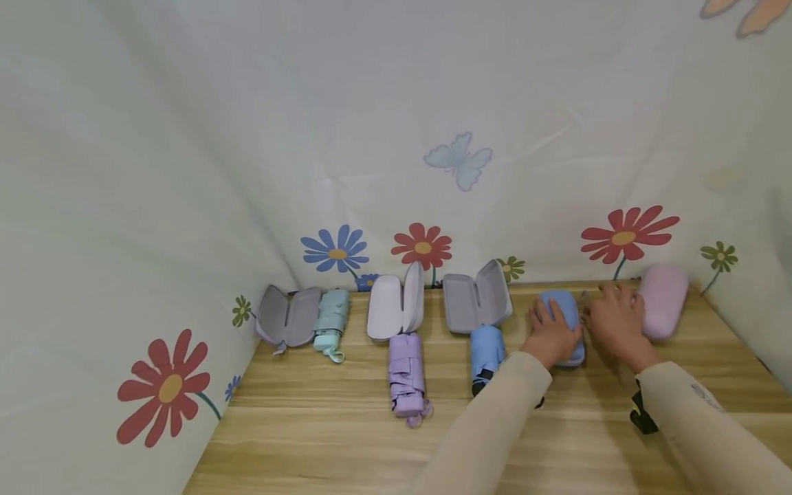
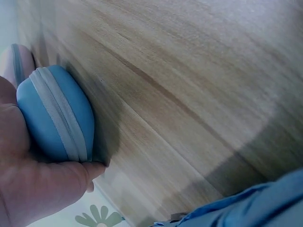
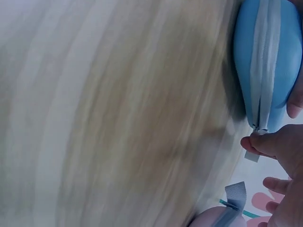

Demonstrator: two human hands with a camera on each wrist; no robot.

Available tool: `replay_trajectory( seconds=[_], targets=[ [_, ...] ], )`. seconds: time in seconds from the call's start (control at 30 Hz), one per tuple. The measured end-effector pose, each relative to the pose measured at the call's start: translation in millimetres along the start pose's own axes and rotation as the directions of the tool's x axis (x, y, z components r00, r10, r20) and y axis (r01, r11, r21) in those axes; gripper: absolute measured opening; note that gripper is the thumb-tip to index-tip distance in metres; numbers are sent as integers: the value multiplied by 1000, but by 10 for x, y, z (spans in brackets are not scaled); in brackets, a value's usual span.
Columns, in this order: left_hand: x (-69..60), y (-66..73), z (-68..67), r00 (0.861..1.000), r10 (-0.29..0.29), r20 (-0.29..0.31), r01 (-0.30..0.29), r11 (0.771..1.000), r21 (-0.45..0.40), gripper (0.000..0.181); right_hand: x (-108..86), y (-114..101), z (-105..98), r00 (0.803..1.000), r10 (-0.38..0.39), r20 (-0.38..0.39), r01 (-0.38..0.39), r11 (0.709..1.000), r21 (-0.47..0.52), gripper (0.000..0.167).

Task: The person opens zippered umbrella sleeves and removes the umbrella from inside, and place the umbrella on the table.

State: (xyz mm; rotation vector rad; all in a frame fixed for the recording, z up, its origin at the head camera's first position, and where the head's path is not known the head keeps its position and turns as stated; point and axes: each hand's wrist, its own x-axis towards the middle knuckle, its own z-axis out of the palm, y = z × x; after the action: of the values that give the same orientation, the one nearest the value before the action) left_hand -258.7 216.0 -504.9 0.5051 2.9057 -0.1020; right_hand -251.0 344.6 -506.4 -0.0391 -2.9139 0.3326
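A blue zippered hard case (image 1: 564, 300) stands at the right of the table, its lid down. My left hand (image 1: 552, 337) grips it from above, fingers over the top; in the left wrist view the thumb lies along the side of the case (image 2: 45, 111). Beside it is my right hand (image 1: 617, 322). In the right wrist view, the thumb and forefinger of that hand (image 3: 289, 153) pinch the grey zipper pull (image 3: 252, 156) at the end of the case's zip (image 3: 264, 56).
A closed pink case (image 1: 666, 301) stands right of my hand. Leftward are three opened grey-lined cases (image 1: 460, 304), and folded blue (image 1: 487, 347), purple (image 1: 406, 375) and mint (image 1: 334, 313) umbrellas. Something black (image 1: 643, 418) shows beside my right sleeve. A curtain backs the wooden table (image 1: 309, 426).
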Motion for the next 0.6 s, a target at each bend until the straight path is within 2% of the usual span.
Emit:
replay_trajectory(
  seconds=[0.17, 0.4, 0.6],
  targets=[
    [43, 18, -8, 1000, -8, 21, 8, 1000, -16, 69, 23, 26, 8, 1000, 21, 20, -21, 1000, 14, 27],
    [10, 8, -11, 1000, 4, 20, -4, 999, -36, 68, -1, 55, 94, 997, 68, 30, -70, 996, 58, 26],
    [-25, 22, 14, 1000, 2, 9, -2, 1000, -30, 67, -34, 75, 137, 997, 73, 13, -73, 996, 60, 24]
  ],
)
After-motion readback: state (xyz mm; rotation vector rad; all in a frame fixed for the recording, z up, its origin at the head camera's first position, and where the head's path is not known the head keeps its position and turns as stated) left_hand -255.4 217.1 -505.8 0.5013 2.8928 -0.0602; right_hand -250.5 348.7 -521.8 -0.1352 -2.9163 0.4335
